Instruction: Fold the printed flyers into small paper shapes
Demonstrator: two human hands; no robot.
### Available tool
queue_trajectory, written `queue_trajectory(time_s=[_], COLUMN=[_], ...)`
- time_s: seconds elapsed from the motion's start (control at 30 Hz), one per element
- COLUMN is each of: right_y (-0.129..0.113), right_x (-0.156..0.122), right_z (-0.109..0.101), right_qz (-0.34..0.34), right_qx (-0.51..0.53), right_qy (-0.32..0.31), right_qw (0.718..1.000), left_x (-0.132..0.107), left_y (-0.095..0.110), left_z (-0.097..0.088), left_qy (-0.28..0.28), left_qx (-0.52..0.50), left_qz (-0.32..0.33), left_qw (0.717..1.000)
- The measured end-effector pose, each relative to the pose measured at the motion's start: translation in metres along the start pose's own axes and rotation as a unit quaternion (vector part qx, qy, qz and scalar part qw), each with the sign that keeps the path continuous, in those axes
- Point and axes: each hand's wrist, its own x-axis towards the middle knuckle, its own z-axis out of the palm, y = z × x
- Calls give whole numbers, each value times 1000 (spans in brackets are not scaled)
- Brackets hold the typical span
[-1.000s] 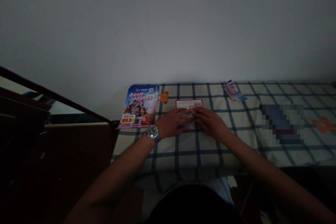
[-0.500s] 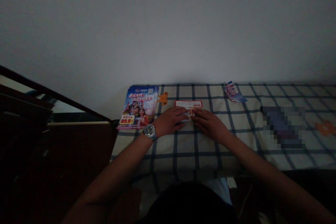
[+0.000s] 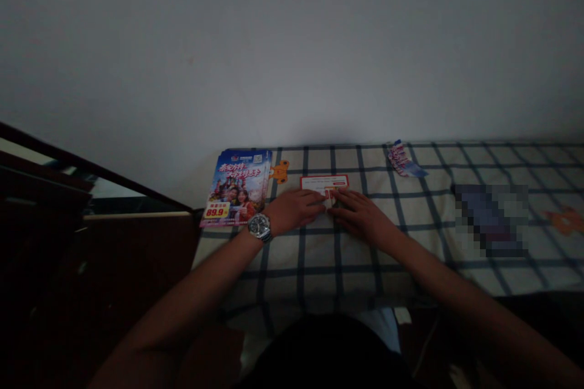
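A folded flyer (image 3: 325,182) with a white, red-edged panel lies in front of me on a checked cloth. My left hand (image 3: 298,208), with a metal watch (image 3: 260,227) on the wrist, holds its lower left part, fingers close together. From the other side my right hand (image 3: 358,213) has its fingers closed on the flyer's lower right part. The fingertips of both hands nearly meet and cover the lower part of the paper. To the left of my left hand is a stack of printed flyers (image 3: 239,185), blue at the top, with a price printed on them.
Small folded flyers (image 3: 404,161) lie in an overlapping pile near the wall (image 3: 292,42). A blurred dark flat object (image 3: 490,222) rests on the checked cloth (image 3: 314,255) at the right. A dark wooden edge (image 3: 137,219) borders the left side.
My fingertips have shifted slightly over the lower part of the folded flyer, and the left fingers are closer together. The view has moved a little; the stack and the pile stay put.
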Motion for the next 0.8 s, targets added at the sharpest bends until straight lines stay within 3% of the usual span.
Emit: queue_trajectory(time_s=[0.13,0.3,0.47,0.8], right_y=[0,-1,-1,-6], right_x=[-1,-1,-1,0], right_z=[0,-3,-3,-5], right_qz=[2,4,10,22], right_qx=[12,26,44,50], right_qy=[8,-1,-1,-5], right_qw=[1000,1000,999,999], left_x=[6,14,18,25], left_y=[-5,-7,-3,2], left_z=[2,2,2,4], left_qy=[31,77,82,96], left_qx=[-47,-90,-106,-102], left_qz=[-26,-111,-171,-219], left_qw=[998,987,976,966])
